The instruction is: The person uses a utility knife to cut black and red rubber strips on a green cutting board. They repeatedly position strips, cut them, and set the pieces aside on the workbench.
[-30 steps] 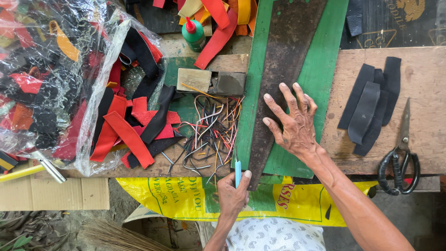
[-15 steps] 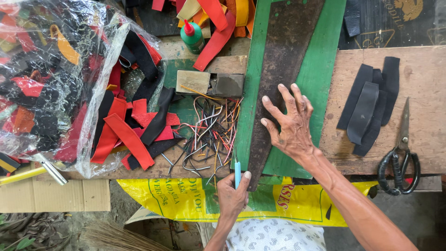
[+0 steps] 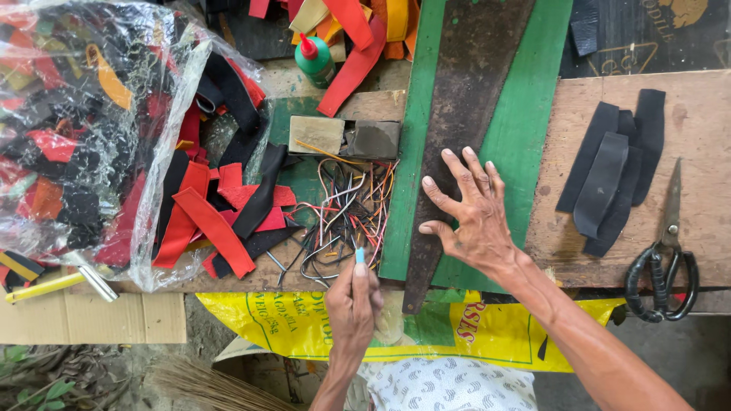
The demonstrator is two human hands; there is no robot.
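Note:
My right hand (image 3: 468, 213) lies flat with fingers spread on a long dark tapering strip (image 3: 464, 106) that rests on a green sheet (image 3: 525, 129). My left hand (image 3: 354, 301) is at the bench's near edge, pinching a small light-blue pen-like tool (image 3: 359, 256) upright. Just beyond its tip lies a tangle of thin coloured cords (image 3: 343, 217). Red and black leather strips (image 3: 228, 213) are piled to the left of the cords.
A clear plastic bag (image 3: 76, 129) of coloured scraps fills the left. A green glue bottle (image 3: 314, 59) stands at the back. Black cut pieces (image 3: 609, 179) and black-handled scissors (image 3: 664, 266) lie on the wooden board (image 3: 700, 114) at right. A yellow sack (image 3: 304, 327) hangs below.

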